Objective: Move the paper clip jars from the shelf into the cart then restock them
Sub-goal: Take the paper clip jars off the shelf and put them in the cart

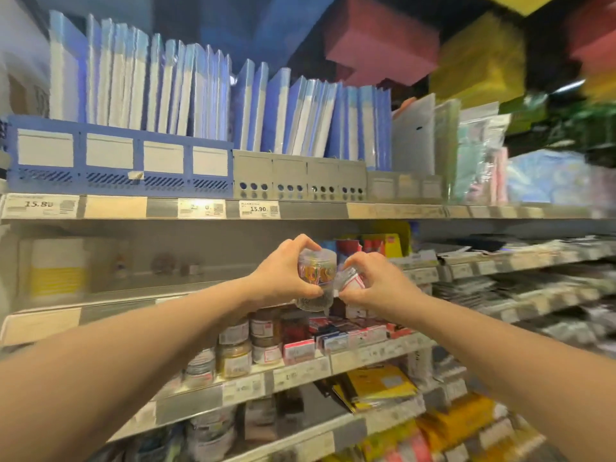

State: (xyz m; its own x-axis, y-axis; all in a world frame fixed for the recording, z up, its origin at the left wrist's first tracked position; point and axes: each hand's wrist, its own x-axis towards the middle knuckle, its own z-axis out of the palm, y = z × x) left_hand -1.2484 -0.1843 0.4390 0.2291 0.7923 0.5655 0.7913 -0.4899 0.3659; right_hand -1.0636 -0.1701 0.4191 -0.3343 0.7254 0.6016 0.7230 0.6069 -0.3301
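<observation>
**Both Hands Held Jars in Front of the Middle Shelf**

A tall shelving unit (333,211) filled the view, with several tiers running from left to right. On its top tier stood a long row of blue folders (133,78), most upright and those toward the right leaning. A blue rack (116,155) with white label panels held them on the left, and a grey rack (300,176) with round holes sat just beside it on the right.

Two bare forearms reached up from the lower corners and met near the middle of the view, in front of the second tier. On the tier below the hands stood a row of jars (233,348) with labels, and beside them to the right lay small red and blue boxes (333,331). Yellow packets (376,385) lay one tier lower.

The left hand (280,275) was curled around an upright coloured-clip jar (315,270), clear and packed with bright clips, its fingers hooked over the lid. Directly under that jar was a dark jar (313,300), also clear. The same hand's lower fingers wrapped around it, so the two appeared stacked in one grip.

The right hand (376,285) pinched a tilted jar (350,280) bearing a red and white label, its top leaning toward the left hand's jars and nearly touching them. Blur hid the exact finger placement.

On the top shelf edge a small price tag (259,209) read 15.90.
</observation>
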